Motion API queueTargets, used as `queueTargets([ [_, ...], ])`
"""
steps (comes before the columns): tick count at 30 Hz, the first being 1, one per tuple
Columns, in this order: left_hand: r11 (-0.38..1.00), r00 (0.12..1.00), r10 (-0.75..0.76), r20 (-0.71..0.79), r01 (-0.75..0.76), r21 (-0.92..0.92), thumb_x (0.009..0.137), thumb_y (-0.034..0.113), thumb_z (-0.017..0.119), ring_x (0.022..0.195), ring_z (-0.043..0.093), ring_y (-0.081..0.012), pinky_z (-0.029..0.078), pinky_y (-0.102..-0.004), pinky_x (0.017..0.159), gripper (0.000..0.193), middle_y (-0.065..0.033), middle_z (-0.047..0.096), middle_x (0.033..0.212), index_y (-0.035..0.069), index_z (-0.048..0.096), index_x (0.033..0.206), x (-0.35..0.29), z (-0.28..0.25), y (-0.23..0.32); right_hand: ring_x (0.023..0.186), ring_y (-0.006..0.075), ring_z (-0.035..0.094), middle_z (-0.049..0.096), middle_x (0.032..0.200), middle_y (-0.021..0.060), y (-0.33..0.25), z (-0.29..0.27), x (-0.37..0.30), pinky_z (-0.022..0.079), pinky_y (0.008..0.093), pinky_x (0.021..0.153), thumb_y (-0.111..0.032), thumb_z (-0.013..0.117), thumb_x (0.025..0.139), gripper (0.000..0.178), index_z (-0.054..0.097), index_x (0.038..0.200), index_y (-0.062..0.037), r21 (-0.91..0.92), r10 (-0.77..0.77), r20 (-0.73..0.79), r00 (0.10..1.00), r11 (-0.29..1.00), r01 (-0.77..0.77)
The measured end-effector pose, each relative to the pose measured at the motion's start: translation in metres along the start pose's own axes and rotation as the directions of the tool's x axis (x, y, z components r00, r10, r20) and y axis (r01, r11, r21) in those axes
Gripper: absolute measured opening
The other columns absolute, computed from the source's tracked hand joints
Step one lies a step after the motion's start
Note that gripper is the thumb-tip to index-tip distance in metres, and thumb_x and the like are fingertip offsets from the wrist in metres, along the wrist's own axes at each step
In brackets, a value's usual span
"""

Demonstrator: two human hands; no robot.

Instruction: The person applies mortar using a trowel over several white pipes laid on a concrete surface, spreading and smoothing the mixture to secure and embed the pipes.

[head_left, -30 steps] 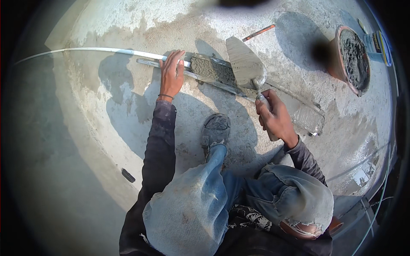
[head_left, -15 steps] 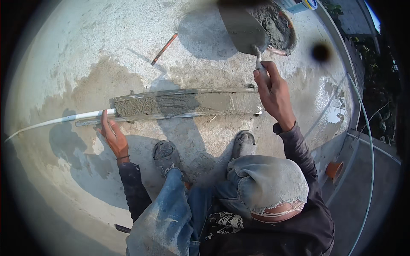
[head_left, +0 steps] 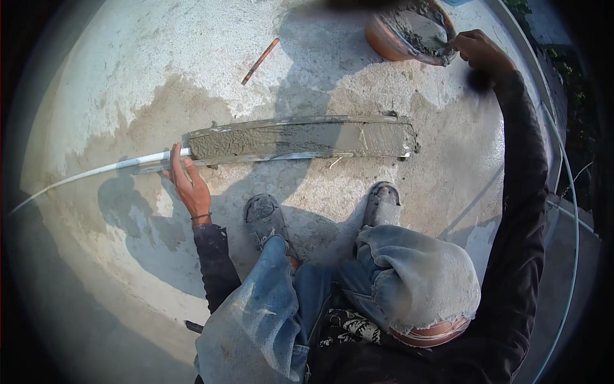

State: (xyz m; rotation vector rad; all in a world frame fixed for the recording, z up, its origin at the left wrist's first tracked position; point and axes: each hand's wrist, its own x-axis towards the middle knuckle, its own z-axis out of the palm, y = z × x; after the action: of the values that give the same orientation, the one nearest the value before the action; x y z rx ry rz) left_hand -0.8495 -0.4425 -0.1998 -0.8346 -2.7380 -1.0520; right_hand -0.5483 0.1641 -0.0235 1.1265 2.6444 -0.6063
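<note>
A strip of wet grey mortar (head_left: 307, 139) lies on the concrete floor between a far edging bar (head_left: 275, 123) and a near edging bar (head_left: 288, 156). At its left end, my left hand (head_left: 190, 189) rests with fingers stretched out against the tip of a white pipe (head_left: 121, 165); it grips nothing. Far right, my right hand (head_left: 478, 50) is closed round the handle of a trowel, its handle mostly hidden by the fingers. The trowel's blade (head_left: 430, 32) dips into mortar inside an orange-brown bucket (head_left: 382, 40).
A thin orange-and-dark stick (head_left: 260, 61) lies beyond the strip. My shoes (head_left: 263, 216) stand just this side of it. Along the right runs a pale hose (head_left: 571, 192), near a raised edge with plants past it. A small dark object (head_left: 194, 326) lies lower left.
My right hand has carried the trowel from above the strip's right end, away and rightward, into the bucket. My left hand stays at the pipe's tip. The whole view has shifted slightly.
</note>
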Motion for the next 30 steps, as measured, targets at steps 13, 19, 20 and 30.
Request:
queueTargets([
  [13,0.949,0.909,0.136,0.393,-0.233,0.211,0.09,0.063,0.066,0.153,0.026,-0.0354,0.008,-0.0663,0.123,0.086,-0.0127,0.03,0.165,0.019,0.036,0.157,0.028,-0.02,-0.025,0.054,0.006,0.047,0.053,0.068,-0.0012,-0.054,0.071,-0.143,0.035,0.0242,0.048,-0.036,0.059,0.101,0.035,0.065,0.097,-0.0013,0.7,-0.046,0.091,0.995,0.714,-0.031],
  [19,0.879,0.787,0.303,0.537,-0.448,0.161,0.077,0.073,0.073,0.156,0.018,-0.0316,0.003,-0.0642,0.126,0.106,-0.0105,0.025,0.167,0.022,0.032,0.16,0.038,0.0,0.013,0.066,0.0167,0.062,0.064,0.074,0.0098,-0.119,0.175,-0.166,0.049,0.0319,0.062,-0.021,0.069,0.086,0.025,0.07,0.104,-0.0039,0.438,-0.127,0.103,0.987,0.896,0.069],
  [20,0.886,0.785,0.301,0.542,-0.44,0.146,0.077,0.073,0.073,0.156,0.018,-0.0316,0.003,-0.0642,0.126,0.106,-0.0105,0.025,0.167,0.022,0.032,0.16,0.037,0.007,0.021,0.069,0.0259,0.068,0.067,0.081,0.0156,-0.128,0.187,-0.171,0.052,0.0358,0.065,-0.018,0.071,0.084,0.026,0.07,0.106,-0.0055,0.372,-0.202,0.016,0.979,0.91,0.182],
  [30,0.836,0.625,0.416,0.66,-0.549,-0.007,0.067,0.06,0.086,0.155,0.022,-0.0285,0.008,-0.0614,0.128,0.115,-0.0071,0.034,0.163,0.021,0.031,0.16,0.036,0.035,0.047,0.064,0.0255,0.063,0.063,0.078,0.0128,-0.162,0.224,-0.217,0.047,0.0348,0.06,-0.027,0.063,0.1,0.025,0.058,0.111,-0.0044,0.379,-0.062,-0.018,0.998,0.923,0.065],
])
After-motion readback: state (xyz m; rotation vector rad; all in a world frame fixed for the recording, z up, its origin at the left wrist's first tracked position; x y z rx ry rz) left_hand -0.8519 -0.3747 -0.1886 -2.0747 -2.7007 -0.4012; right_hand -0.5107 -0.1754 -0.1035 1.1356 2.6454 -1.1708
